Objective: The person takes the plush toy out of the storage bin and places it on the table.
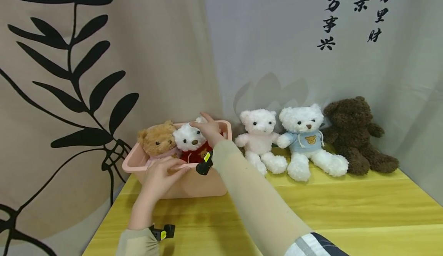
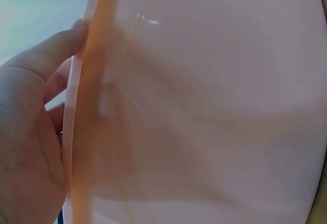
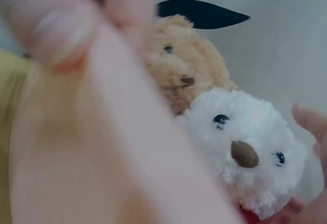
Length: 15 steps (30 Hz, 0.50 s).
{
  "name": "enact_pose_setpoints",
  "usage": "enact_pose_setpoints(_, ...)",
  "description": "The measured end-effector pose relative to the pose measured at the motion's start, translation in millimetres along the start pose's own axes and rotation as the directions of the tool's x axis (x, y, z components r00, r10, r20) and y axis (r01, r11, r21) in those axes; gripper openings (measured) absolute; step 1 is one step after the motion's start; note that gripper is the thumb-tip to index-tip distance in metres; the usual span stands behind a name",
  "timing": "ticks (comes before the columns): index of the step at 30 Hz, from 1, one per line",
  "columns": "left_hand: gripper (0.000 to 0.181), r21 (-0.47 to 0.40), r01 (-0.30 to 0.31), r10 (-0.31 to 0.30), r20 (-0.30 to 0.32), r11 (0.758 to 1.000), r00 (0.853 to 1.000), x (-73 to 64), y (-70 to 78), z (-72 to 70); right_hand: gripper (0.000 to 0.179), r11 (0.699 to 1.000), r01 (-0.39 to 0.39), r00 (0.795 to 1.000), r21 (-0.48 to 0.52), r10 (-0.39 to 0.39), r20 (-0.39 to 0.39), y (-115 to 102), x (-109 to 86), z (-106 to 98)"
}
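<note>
My left hand (image 1: 160, 176) grips the front rim of a pink plastic bin (image 1: 197, 183), thumb on the near side. In the left wrist view, the bin's smooth wall (image 2: 230, 55) fills most of the picture. Two teddy bears sit inside: a tan bear (image 1: 157, 139) in light pink at the left, and a white bear (image 1: 189, 137) in a red top beside it. My right hand (image 1: 210, 131) reaches over the bin's right side, fingers spread and fairly straight at the white bear's head. In the right wrist view, its fingers (image 3: 311, 119) flank that head.
To the right of the bin sit a plain white bear (image 1: 259, 138), a white bear in a blue hoodie (image 1: 306, 140) and a dark brown bear (image 1: 353, 136). All rest on the yellow wooden table (image 1: 311, 206). A printed curtain (image 1: 166, 48) hangs close behind.
</note>
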<state>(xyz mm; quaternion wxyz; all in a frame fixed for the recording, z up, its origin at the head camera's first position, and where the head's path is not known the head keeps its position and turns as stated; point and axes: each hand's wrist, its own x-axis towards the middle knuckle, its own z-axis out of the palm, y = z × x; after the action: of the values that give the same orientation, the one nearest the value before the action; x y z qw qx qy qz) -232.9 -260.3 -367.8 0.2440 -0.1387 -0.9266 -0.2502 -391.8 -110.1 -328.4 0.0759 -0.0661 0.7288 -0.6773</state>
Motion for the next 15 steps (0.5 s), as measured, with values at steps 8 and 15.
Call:
enact_pose_setpoints(8,0.022,-0.002,0.015,-0.015,-0.009,1.0,1.0,-0.3,-0.8,0.5,0.055,0.925,0.189,0.98,-0.329,-0.158,0.119,1.8,4.7,7.3)
enact_pose_setpoints(15,0.022,0.004,0.022,-0.022,-0.003,1.0,1.0,-0.1,1.0,1.8,0.081,0.839,0.199,0.965,-0.507,-0.077,0.252,4.4,-2.3,3.9)
